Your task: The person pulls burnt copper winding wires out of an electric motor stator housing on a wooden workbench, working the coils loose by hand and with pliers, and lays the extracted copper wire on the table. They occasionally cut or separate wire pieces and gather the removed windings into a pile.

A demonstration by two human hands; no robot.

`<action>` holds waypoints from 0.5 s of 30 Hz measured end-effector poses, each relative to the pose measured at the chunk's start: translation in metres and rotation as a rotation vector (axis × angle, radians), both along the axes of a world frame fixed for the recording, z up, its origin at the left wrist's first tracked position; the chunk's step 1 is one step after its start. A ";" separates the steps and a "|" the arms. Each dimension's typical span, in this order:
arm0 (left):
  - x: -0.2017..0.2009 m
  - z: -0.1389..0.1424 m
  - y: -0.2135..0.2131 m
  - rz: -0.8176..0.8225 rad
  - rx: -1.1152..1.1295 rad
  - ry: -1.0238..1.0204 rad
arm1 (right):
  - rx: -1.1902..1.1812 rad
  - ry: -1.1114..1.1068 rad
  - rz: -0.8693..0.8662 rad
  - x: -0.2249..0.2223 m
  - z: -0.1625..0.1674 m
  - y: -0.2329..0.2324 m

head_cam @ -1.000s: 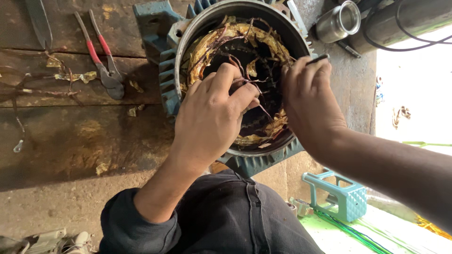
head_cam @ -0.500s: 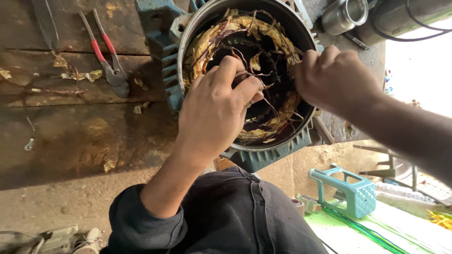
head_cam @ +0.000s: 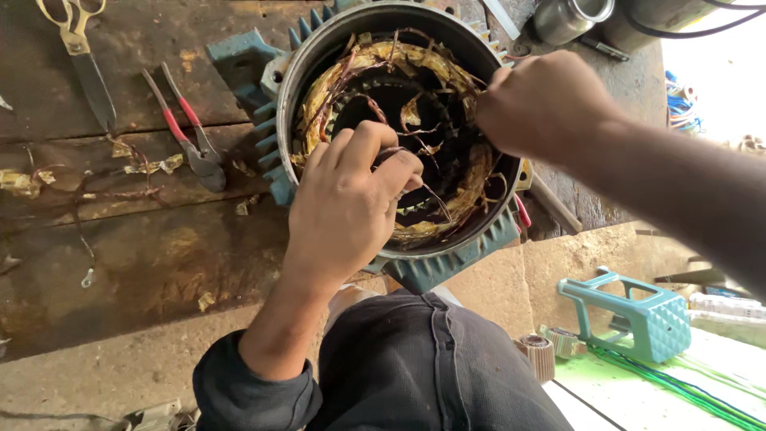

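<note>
A round electric motor stator (head_cam: 281,120) in a teal finned housing lies open on the dark bench, with copper windings (head_cam: 415,60) and yellowed insulation paper around its inside. My left hand (head_cam: 347,203) rests over the lower rim and pinches thin copper wires between thumb and fingers. My right hand (head_cam: 546,104) is closed at the upper right rim, gripping wire strands of the winding there. Loose wires run across the bore between both hands.
Red-handled pliers (head_cam: 187,136) and scissors (head_cam: 80,56) lie on the bench to the left, among scraps of paper and wire. A metal can (head_cam: 570,16) stands at the top right. A teal plastic stool (head_cam: 646,311) sits on the floor lower right. My dark-trousered knee (head_cam: 423,367) is below.
My right hand has moved up from inside the bore to the upper right rim and closed on wire. My left hand stays on the lower rim. The view has shifted slightly.
</note>
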State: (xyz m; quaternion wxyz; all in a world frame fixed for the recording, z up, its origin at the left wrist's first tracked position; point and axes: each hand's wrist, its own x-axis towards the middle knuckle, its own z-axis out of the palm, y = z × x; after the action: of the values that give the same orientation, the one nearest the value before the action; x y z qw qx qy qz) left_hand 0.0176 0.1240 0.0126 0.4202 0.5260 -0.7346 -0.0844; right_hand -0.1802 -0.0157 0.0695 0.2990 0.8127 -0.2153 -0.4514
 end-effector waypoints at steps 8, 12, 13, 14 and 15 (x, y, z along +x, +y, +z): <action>0.002 -0.002 -0.001 0.039 0.002 0.044 | -0.064 0.322 0.388 0.007 0.001 0.020; 0.005 -0.005 -0.001 0.027 -0.001 0.075 | -0.316 0.192 0.353 0.010 -0.004 0.037; 0.005 -0.005 -0.001 0.024 0.002 0.078 | -0.455 0.179 0.466 0.012 -0.003 0.040; 0.005 -0.006 -0.001 0.019 0.004 0.082 | -0.440 0.210 0.463 0.014 -0.002 0.042; 0.006 -0.006 -0.001 0.016 0.008 0.085 | -0.424 0.239 0.461 0.016 -0.001 0.044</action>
State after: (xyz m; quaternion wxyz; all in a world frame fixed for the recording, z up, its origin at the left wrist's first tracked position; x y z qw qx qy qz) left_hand 0.0232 0.1227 0.0064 0.4498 0.5293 -0.7115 -0.1064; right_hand -0.1639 0.0284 0.0684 0.5787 0.7011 -0.0782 -0.4092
